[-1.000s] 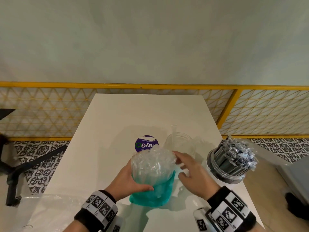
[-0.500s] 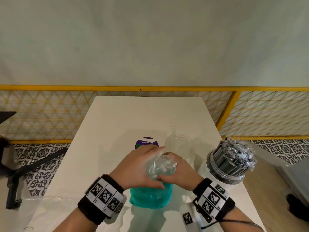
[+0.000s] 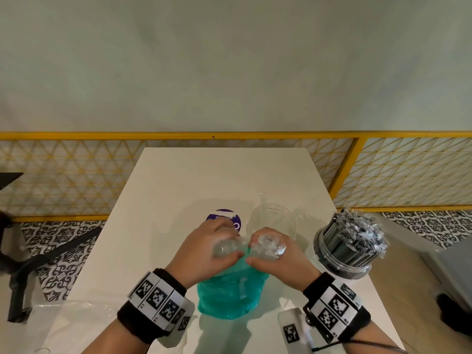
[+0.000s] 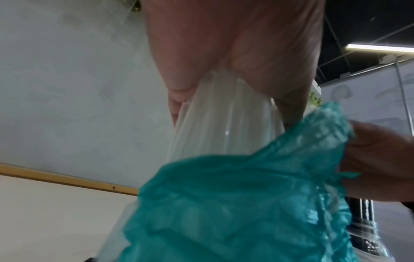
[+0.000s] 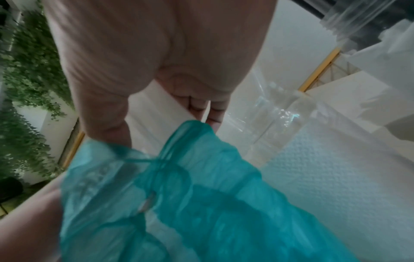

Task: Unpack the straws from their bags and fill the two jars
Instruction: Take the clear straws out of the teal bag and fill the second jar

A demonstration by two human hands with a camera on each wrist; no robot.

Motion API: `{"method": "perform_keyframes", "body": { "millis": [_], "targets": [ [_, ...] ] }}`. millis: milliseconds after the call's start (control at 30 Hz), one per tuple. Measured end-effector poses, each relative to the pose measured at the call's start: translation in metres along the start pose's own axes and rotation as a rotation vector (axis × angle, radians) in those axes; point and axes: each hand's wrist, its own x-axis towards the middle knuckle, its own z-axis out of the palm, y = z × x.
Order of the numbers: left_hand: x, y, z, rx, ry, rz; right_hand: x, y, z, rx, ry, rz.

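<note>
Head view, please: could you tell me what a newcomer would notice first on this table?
First, the teal bag of clear straws near the table's front edge, with the left hand and right hand each gripping a bunch of wrapped straws at its top. To the right stands a jar packed with dark straws, and behind the hands an almost empty clear jar.
</note>
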Motion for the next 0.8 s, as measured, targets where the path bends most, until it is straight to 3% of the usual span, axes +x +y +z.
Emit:
{"method": "perform_keyframes", "body": {
  "millis": [233,400,633,733,800],
  "targets": [
    [0.003,0.005,0.002,0.044,0.022,-0.077,0.01,-0.027,-0.004,0.125,0.144,-0.125],
    [0.003,0.003,0.001,0.033,0.031,-0.129,0.012,-0.075,-0.021,0.16,0.218,-0.281],
    [0.004,-0.002,0.001,0.04,0.027,-0.164,0.015,-0.129,-0.056,0.265,0.533,-0.504],
    [0.003,-0.004,0.0,0.043,0.031,-0.16,0.014,-0.129,-0.062,0.255,0.628,-0.518],
    [0.003,-0.003,0.0,0.039,0.034,-0.157,0.017,-0.119,-0.06,0.232,0.667,-0.45]
  ]
}}
